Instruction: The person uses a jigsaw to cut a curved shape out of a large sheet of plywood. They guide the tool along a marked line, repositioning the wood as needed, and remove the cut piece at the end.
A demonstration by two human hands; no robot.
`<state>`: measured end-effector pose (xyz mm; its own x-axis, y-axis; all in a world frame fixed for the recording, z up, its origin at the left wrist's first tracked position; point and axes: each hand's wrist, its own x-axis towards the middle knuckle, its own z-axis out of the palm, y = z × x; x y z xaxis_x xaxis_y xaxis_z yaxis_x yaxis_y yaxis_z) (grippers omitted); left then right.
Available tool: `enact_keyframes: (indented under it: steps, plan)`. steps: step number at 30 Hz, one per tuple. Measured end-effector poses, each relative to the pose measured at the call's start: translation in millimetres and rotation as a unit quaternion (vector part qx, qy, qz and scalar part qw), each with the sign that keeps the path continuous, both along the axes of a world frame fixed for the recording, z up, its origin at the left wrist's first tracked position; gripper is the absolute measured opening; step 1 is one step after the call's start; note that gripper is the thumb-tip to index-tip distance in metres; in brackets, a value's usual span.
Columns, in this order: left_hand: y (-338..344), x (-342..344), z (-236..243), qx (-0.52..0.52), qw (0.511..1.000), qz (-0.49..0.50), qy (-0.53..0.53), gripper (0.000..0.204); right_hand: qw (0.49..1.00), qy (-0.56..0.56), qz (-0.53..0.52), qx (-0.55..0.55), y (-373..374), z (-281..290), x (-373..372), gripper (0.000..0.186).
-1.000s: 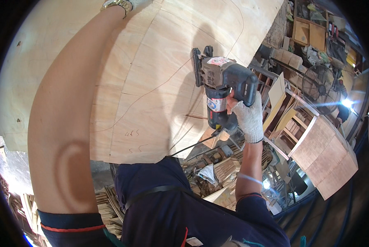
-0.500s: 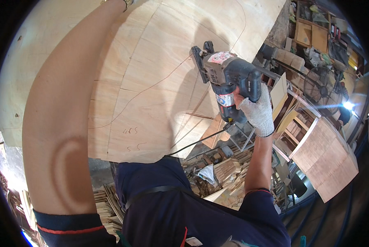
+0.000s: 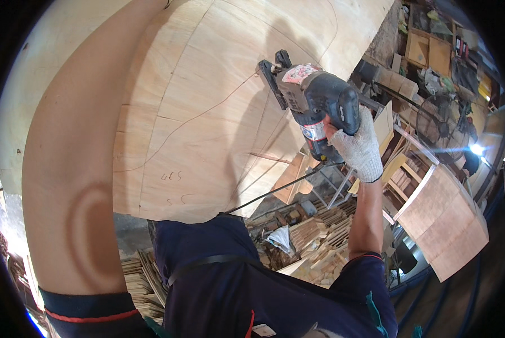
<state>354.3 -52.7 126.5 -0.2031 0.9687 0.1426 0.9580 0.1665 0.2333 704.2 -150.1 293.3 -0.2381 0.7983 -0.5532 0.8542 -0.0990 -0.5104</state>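
Observation:
My right hand [image 3: 362, 147], in a white knit glove, is wrapped round the handle of a dark jigsaw [image 3: 327, 93]. The jigsaw is tilted, with its base plate turned left toward a large plywood sheet [image 3: 207, 79]. Whether the blade touches the wood cannot be made out. A curved pencil line [image 3: 199, 119] runs across the sheet up to the tool's front. From the back of the jigsaw a black cord [image 3: 269, 191] trails toward my waist. My left forearm [image 3: 72, 152] reaches over the sheet at the left; its hand lies beyond the top edge.
Below the sheet, thin wood offcuts [image 3: 320, 242] cover the floor, with a white bag [image 3: 280, 239] among them. A curved plywood panel [image 3: 447, 222] and wooden frames stand at the right. Farther back are a fan [image 3: 441, 115] and a bright light [image 3: 477, 149] beside another person.
My right hand and the jigsaw's rear have shifted slightly right and down. My left forearm has slid a little left, and its wrist has gone farther out of view.

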Motion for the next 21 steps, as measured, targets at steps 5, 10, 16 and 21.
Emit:
enact_keyframes:
  steps: [5,10,16,21]
  plan:
    - [8.7,11.3,-12.4,0.011,1.000,-0.009,-0.010,0.081,0.993,-0.056,0.060,0.084,0.4,-15.0,49.0,0.044]
    - [3.6,-1.6,-3.1,0.005,1.000,0.001,0.012,0.081,0.991,-0.043,0.115,0.051,18.5,-21.6,61.8,0.063]
    - [5.7,-0.7,-8.5,0.018,0.999,0.001,0.033,0.080,0.988,-0.094,0.121,0.028,26.5,-11.3,49.7,0.065]
    - [5.3,-0.3,-4.6,0.012,0.999,0.006,0.030,0.079,0.979,-0.072,0.184,0.057,33.7,-13.6,55.9,0.059]
